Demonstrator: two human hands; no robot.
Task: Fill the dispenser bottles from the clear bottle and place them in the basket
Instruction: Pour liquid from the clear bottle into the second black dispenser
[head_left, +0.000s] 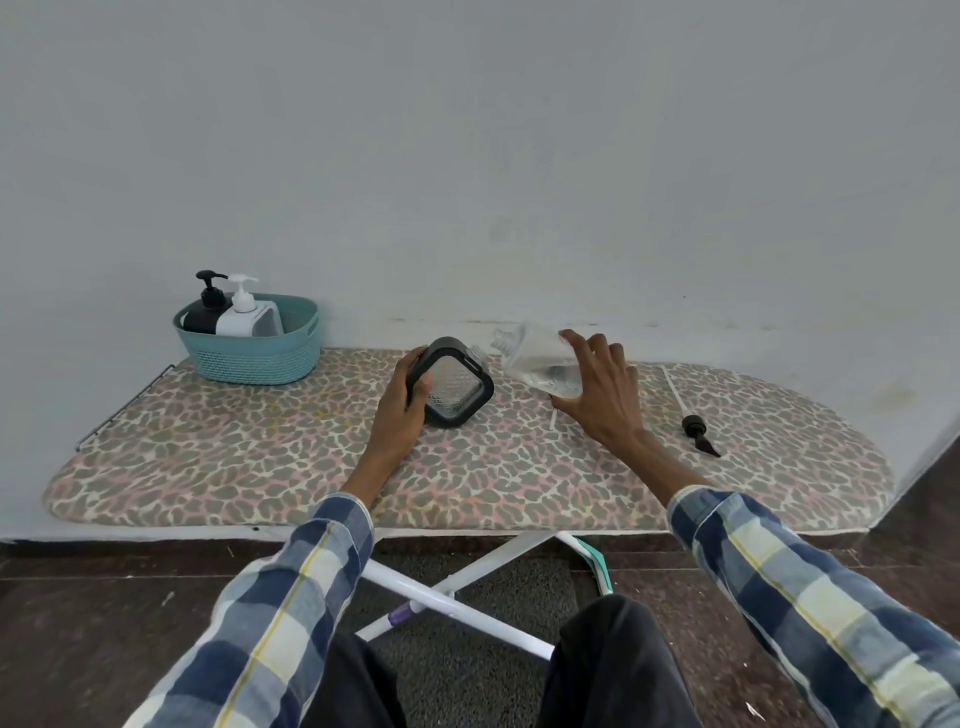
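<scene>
Dispenser (451, 383) on ironing board (260, 457) being gripped tilted by left hand (402, 402) | clear bottle (540, 358) being gripped by right hand (597, 389), tipped toward its neck | mouths apparently not aligned; spill being risked | basket (249, 353) being kept far left

A black-framed dispenser bottle (454, 385) with textured clear sides tilts on the ironing board, its open neck up toward the clear bottle (540, 358), which is tipped mouth-left with a little liquid inside. Black (203, 310) and white (240, 317) pump bottles stand upright in the teal basket (249, 358) at far left, and a loose black pump (698, 434) lies to the right.
</scene>
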